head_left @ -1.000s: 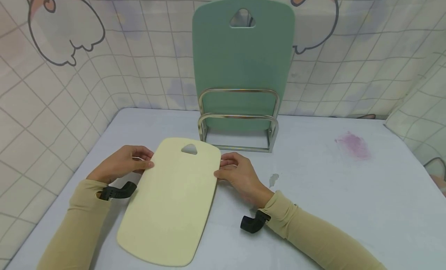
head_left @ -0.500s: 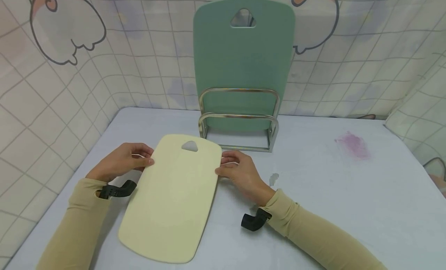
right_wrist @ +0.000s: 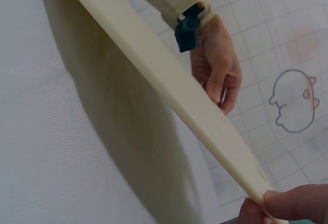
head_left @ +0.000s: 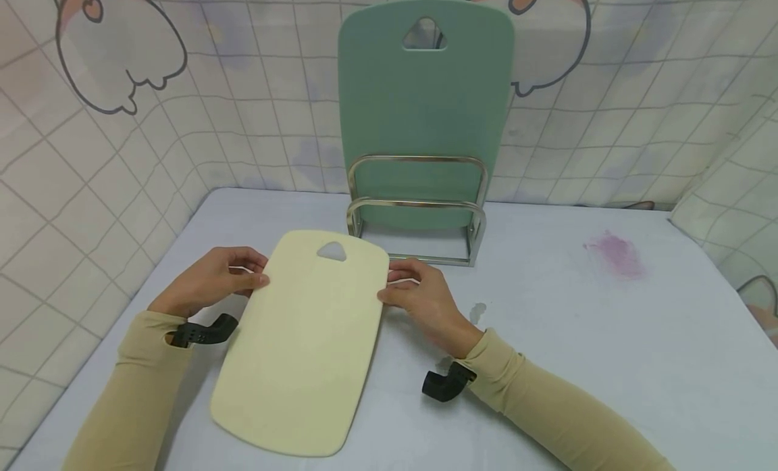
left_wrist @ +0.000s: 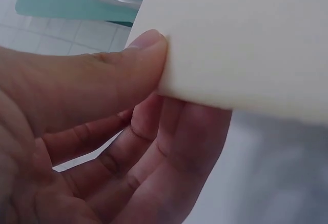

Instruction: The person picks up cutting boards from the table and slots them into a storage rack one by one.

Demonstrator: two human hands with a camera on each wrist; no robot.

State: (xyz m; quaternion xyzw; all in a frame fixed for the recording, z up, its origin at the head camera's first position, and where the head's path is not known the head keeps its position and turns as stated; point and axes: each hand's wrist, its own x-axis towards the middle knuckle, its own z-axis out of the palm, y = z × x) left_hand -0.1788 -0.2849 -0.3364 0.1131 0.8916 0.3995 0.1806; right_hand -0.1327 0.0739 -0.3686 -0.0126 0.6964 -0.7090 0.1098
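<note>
A cream cutting board (head_left: 304,349) with a triangular hole near its far end is held between my two hands. My left hand (head_left: 215,280) pinches its left edge, thumb on top and fingers underneath, as the left wrist view shows up close. On the opposite edge my right hand (head_left: 427,309) pinches the board the same way. In the right wrist view the board (right_wrist: 154,75) is tilted, its far end raised above the tabletop with a shadow beneath. Just beyond it stands a metal wire rack (head_left: 419,203) with a green cutting board (head_left: 425,99) upright in its back slot.
The table (head_left: 559,309) has a white cover, with a pink stain (head_left: 616,255) at the right and a small grey spot (head_left: 477,313) near my right hand. A grid-patterned curtain (head_left: 255,119) hangs behind and along the sides. Black wrist mounts stick out from both sleeves.
The cream board has shifted slightly forward and right, toward the rack, its far end a little higher. Both hands moved slightly with it, keeping their grip. Rack and green board stay put.
</note>
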